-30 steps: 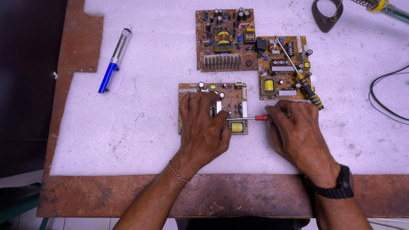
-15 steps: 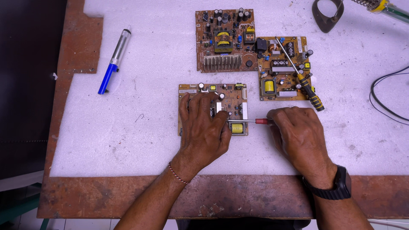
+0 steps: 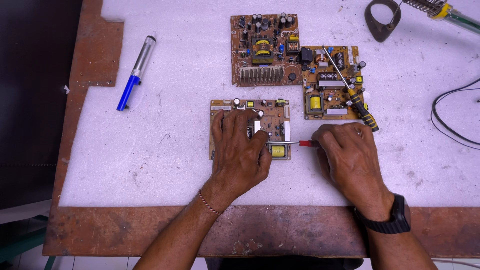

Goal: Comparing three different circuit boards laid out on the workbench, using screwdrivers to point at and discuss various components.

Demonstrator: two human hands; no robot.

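Now the left hand (image 3: 240,150) lies flat, fingers spread, on a small circuit board (image 3: 272,107), while right hand (image 3: 347,157) fingers pinch a red-handled screwdriver (image 3: 295,143) touching its yellow coil (image 3: 279,151)

A white foam sheet (image 3: 100,165) covered most of a rust-brown table (image 3: 300,232), whose bare surface showed as a strip along the sheet's near edge and another along its left edge. A notch at the sheet's far left corner exposed more brown top. Left of the table lay a dark, unlit space (image 3: 30,100). Below the table's near left corner, pale floor tiles (image 3: 75,262) and a green bar (image 3: 20,245) were visible. Light fell evenly across the sheet.
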